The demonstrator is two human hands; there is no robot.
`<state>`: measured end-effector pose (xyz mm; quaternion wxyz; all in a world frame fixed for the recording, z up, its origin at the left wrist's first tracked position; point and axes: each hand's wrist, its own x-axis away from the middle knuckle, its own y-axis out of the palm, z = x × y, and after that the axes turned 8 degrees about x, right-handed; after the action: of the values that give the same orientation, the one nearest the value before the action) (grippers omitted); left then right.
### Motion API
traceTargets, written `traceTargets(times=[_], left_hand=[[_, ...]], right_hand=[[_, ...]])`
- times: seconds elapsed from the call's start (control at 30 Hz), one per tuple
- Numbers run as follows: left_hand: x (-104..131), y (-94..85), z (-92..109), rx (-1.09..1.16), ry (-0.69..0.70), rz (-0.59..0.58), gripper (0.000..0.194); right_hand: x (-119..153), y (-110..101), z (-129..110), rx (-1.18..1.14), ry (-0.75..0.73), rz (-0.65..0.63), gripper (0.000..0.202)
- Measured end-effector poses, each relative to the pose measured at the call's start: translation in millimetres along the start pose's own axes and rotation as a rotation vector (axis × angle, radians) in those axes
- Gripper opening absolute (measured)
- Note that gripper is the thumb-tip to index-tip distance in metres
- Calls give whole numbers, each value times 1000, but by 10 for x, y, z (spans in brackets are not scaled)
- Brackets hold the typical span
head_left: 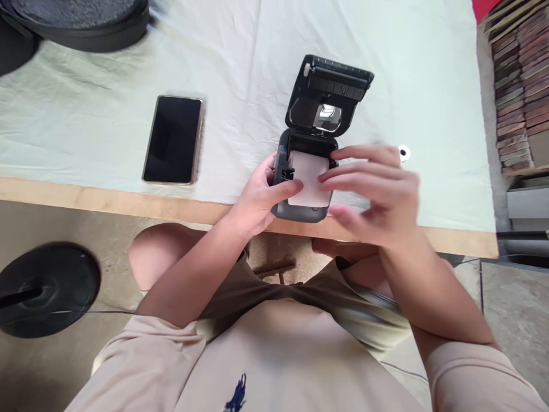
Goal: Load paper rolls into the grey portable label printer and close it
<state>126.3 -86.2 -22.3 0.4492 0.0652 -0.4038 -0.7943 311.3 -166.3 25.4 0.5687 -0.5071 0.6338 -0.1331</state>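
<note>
A small black receipt printer is held at the table's front edge, its hinged lid raised. A white paper roll lies in its compartment. My left hand is closed around the printer's left side, the thumb resting at the roll's left edge. On the other side, my right hand has its fingers spread, with the fingertips at the roll and the compartment's right edge. It is slightly blurred and grips nothing that I can see.
A dark-screened phone or small tablet lies left on the pale tablecloth. Behind my right hand is a small white ring with a dark centre. A black rounded object occupies the far left. Stacked bricks or tiles stand beyond the right edge.
</note>
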Motion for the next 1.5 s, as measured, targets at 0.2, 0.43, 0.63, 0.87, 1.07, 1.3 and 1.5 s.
traceTargets(times=[0.2,0.43,0.63,0.87,1.07,1.3,1.5], left_hand=[[-17,-52,-33,-103,26,28,51],[6,-85,-46,-69,25,-7,62],[14,-73,-42,-48,8,-56,70],[-21,45,-19,131,27,-82,31],[-47,47,-35,173,-3,24,13],[-37,25,2,210,-4,14,17],[-61,26,1,166,-15,-10,17]], right_hand=[[-35,70,276,-351,393,126,40],[58,169,316,-438,502,25,41],[100,301,208,-506,586,-308,61],[141,390,337,-727,616,-247,74],[147,314,343,-629,588,-205,57],[182,211,331,-510,423,-283,89],[98,8,281,-172,322,-225,72]])
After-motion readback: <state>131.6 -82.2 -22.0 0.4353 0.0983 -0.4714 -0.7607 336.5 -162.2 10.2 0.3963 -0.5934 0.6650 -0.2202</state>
